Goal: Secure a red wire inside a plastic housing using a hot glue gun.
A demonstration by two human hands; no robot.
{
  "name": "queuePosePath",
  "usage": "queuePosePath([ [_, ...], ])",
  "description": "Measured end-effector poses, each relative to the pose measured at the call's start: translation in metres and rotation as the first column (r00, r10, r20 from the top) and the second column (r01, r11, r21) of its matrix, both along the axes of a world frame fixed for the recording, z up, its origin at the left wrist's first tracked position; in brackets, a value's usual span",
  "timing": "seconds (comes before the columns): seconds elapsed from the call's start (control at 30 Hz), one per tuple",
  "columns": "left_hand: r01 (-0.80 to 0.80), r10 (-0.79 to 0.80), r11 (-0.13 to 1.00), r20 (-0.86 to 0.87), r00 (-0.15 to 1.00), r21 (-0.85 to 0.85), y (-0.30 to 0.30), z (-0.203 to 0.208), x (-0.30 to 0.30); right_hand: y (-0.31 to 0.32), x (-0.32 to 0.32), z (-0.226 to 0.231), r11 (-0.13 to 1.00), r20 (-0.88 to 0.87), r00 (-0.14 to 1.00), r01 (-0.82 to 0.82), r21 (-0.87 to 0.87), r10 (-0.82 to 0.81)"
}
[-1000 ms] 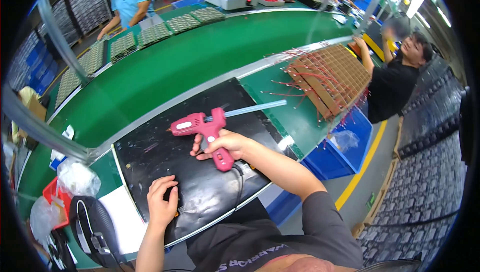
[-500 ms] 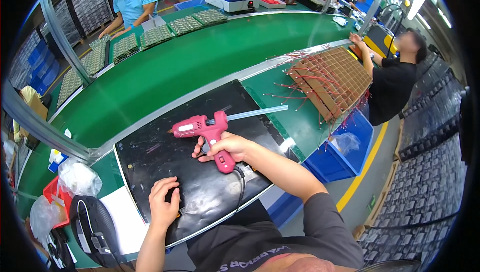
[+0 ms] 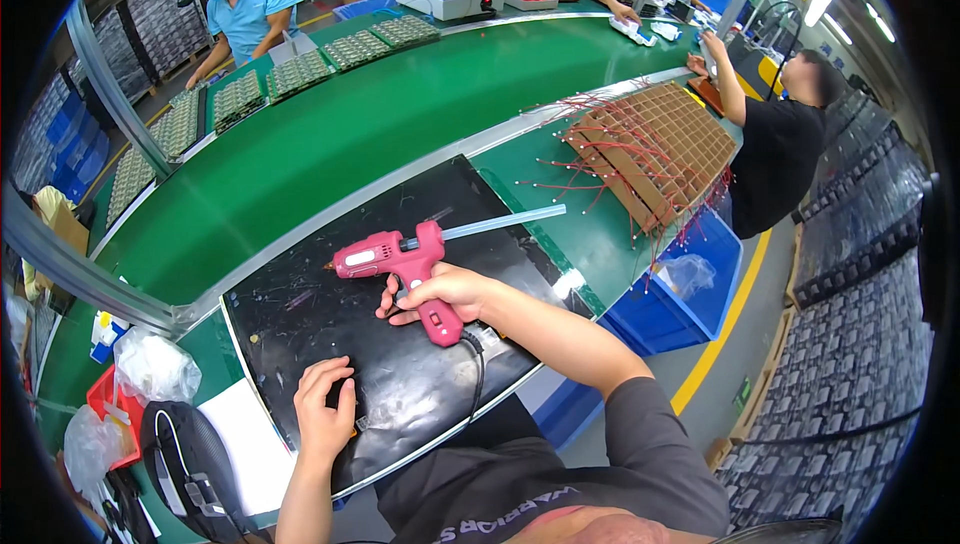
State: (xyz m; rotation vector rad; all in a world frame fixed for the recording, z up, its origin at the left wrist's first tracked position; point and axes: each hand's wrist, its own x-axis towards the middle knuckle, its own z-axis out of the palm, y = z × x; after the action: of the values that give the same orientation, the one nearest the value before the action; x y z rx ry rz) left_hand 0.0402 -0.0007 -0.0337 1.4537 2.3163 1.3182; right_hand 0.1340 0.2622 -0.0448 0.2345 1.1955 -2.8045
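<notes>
My right hand [image 3: 455, 292] is wrapped round the handle of a pink hot glue gun [image 3: 385, 256], its fingers by the trigger. The nozzle points left above a black work mat [image 3: 300, 319], and a long translucent glue stick [image 3: 510, 220] juts out of the back. A dark cord hangs from the handle. Over the mat's near left part, my left hand [image 3: 325, 406] has its fingers curved and its thumb apart, with nothing clearly held. Beside that wrist is a small dark and orange item [image 3: 361, 425], mostly hidden.
A cardboard grid box [image 3: 660, 144] with red wires stands right of the mat, above a blue bin [image 3: 680, 294]. Beyond runs a green conveyor belt [image 3: 380, 124]. At left are a red bin [image 3: 125, 419], plastic bags, a black mesh-covered object [image 3: 190, 469] and white paper [image 3: 250, 444]. Co-workers stand around the belt.
The view has shifted slightly. My right hand keeps its grip on the glue gun and my left hand stays almost in place. A co-worker's arm now reaches over white packets across the belt.
</notes>
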Motion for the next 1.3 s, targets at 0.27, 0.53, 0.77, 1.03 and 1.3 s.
queuePosePath([
  [0.27,-0.004,0.004,1.0,0.007,1.0,-0.001,-0.0001,0.0008,0.0012,-0.0007,0.001,-0.0019,1.0,0.008,1.0,-0.022,0.017,0.022],
  [0.53,-0.001,0.001,1.0,0.002,1.0,0.0,-0.0005,0.0011,0.0006,-0.0014,0.001,-0.0008,0.999,0.015,0.999,-0.032,0.04,0.032],
  [0.77,-0.003,0.003,1.0,0.015,1.0,0.0,-0.0003,0.0008,0.0004,-0.0013,0.0019,-0.0007,0.998,0.023,0.999,-0.036,0.051,0.035],
  [1.03,-0.001,0.002,1.0,0.013,1.0,-0.011,-0.0011,0.0015,0.0006,-0.0015,0.0008,-0.0029,0.997,0.023,0.999,-0.043,0.06,0.042],
  [1.3,0.013,-0.013,1.0,0.016,1.0,-0.015,0.0007,0.0015,0.0004,0.0001,0.0022,-0.0021,0.997,0.018,0.999,-0.031,0.07,0.029],
])
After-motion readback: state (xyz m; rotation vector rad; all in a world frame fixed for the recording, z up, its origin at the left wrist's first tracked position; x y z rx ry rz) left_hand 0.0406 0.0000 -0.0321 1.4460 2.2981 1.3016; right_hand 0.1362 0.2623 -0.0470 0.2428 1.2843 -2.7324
